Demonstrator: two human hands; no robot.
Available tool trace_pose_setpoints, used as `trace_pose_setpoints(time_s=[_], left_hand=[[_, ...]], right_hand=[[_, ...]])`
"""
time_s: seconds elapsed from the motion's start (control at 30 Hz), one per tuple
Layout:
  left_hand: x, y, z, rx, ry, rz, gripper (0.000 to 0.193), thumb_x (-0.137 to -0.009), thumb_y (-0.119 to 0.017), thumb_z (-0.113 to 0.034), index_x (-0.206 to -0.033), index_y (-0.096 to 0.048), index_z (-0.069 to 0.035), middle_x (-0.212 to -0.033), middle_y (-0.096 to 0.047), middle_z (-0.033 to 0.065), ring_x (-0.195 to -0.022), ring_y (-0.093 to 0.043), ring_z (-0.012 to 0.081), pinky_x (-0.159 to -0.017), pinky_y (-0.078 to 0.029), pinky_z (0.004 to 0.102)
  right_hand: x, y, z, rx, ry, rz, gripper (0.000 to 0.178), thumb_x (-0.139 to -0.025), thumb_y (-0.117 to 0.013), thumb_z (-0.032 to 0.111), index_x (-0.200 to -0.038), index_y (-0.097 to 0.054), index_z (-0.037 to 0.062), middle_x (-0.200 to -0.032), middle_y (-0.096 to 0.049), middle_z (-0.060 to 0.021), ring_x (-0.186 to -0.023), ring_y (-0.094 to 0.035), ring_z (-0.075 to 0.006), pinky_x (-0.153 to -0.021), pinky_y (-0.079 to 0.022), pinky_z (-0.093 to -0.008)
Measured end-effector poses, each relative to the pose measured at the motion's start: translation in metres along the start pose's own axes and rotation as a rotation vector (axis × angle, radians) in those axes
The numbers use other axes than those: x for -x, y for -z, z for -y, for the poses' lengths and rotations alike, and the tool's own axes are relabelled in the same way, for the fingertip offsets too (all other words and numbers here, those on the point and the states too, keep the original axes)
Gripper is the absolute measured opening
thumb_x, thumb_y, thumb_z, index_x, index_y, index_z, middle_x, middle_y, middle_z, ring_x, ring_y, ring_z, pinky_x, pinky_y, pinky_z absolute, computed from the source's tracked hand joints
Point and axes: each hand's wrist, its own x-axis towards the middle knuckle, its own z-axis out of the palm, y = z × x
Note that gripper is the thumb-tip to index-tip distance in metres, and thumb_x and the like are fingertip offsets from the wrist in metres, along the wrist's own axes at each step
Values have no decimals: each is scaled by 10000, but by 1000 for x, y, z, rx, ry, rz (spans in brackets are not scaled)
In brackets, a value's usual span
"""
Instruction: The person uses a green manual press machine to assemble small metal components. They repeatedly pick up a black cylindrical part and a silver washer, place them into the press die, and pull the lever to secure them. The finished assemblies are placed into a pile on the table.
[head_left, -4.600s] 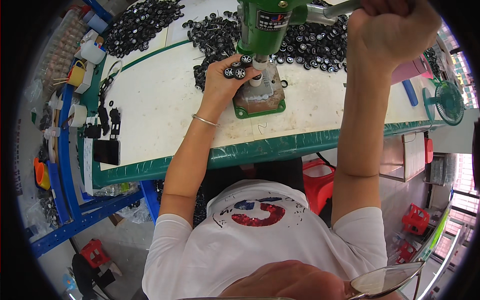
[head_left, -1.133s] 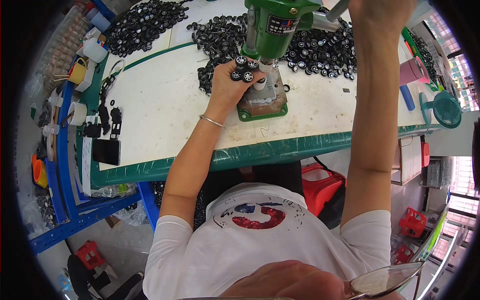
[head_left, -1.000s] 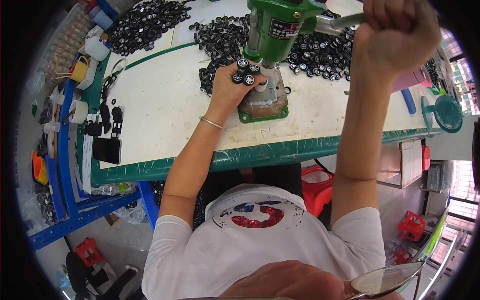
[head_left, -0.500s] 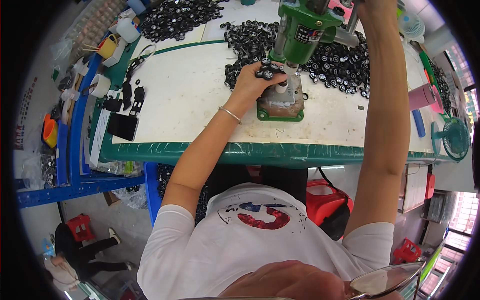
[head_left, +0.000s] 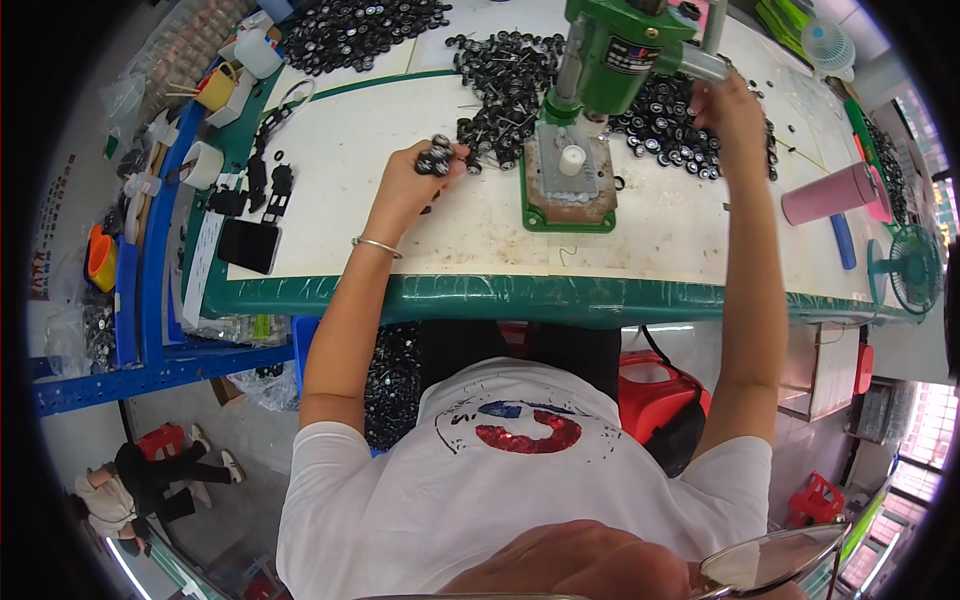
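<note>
My left hand (head_left: 408, 185) is closed around several small black toy wheels (head_left: 436, 158) with silvery hubs, above the white tabletop left of the press. My right hand (head_left: 732, 112) is over the near edge of the right-hand heap of wheels (head_left: 660, 130), below the press lever (head_left: 703, 64). Its fingers are loosely bent and apart, and nothing shows in them. Between my hands stands the green hand press (head_left: 610, 70). A white round fixture (head_left: 572, 159) sits on its metal base plate (head_left: 545, 190), with no wheel on top.
More wheels, some with thin axles, lie in a middle heap (head_left: 505, 95) and a far-left heap (head_left: 360, 30). A phone (head_left: 248, 246) and black parts (head_left: 278, 190) lie at left. At right are a pink tumbler (head_left: 828, 194) and a teal fan (head_left: 912, 268).
My left hand has drawn back from the press fixture to the left, still with wheels. My right hand has come down from the lever to the right-hand heap.
</note>
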Motion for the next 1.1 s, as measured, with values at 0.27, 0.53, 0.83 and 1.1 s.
trace_pose_setpoints(time_s=[0.27, 0.53, 0.83, 1.1], left_hand=[[-22, -25, 30, -316, -483, -67, 209, -734, -759, -106, -887, -674, 7, -878, -637, 113, -782, -636, 242, -701, -476, 331], [-12, -26, -13, 597, 35, 151, 246, -817, -707, -84, -1031, -654, 27, -1005, -690, 96, -813, -667, 130, -582, -485, 187], [-10, -42, -21, 811, 30, 284, 332, -777, -681, 18, -1102, -630, 63, -1024, -679, 121, -918, -655, 154, -809, -534, 228], [-9, -56, -27, 767, 9, 285, 335, -772, -695, 23, -1102, -639, 43, -985, -688, 103, -851, -659, 143, -781, -527, 240]], right_hand=[[49, -6, -100, 710, 266, 177, 199, -851, -647, 208, -1030, -643, 120, -972, -583, -55, -775, -624, -248, -700, -494, -367], [54, -30, -103, 852, 405, 94, 151, -862, -638, 238, -972, -645, 134, -943, -574, -22, -778, -617, -228, -653, -485, -359], [59, -53, -57, -7, -22, 275, 207, -939, -592, 180, -1016, -665, 2, -756, -614, -21, -663, -543, -69, -607, -455, -225], [70, -92, -52, -72, 45, 308, 235, -872, -674, 210, -936, -651, -15, -790, -615, -34, -673, -541, -65, -574, -436, -223]])
